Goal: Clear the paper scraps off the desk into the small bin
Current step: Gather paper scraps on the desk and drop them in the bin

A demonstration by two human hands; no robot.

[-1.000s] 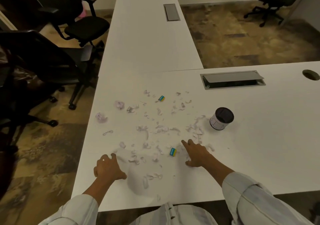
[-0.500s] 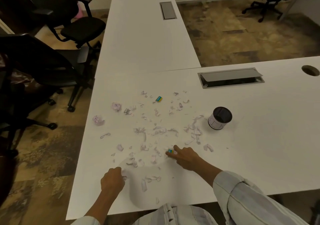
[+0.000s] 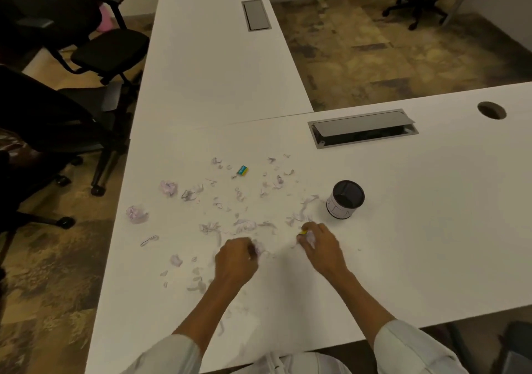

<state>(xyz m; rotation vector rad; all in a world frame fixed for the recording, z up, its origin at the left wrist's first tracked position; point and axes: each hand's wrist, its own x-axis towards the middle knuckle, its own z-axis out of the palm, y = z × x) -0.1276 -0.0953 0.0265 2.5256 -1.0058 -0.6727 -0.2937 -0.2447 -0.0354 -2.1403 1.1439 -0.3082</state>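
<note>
We are picking up bits. Our left hand (image 3: 236,258) is bunched around pale torn paper scraps (image 3: 241,225), and our right hand (image 3: 321,244) pinches scraps plus something yellow. Next we should carry them to the small round black-and-white bin (image 3: 345,199), right of middle on the white tabletop (image 3: 431,229). Many crumpled, curly scraps lie mid-picture.

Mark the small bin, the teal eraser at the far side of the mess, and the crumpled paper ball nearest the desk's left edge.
small bin (image 3: 345,198): head view, on its dark open mouth.
teal eraser (image 3: 242,170): head view, middle of its wrapper.
crumpled paper ball (image 3: 136,214): head view, centre of the wad.
</note>
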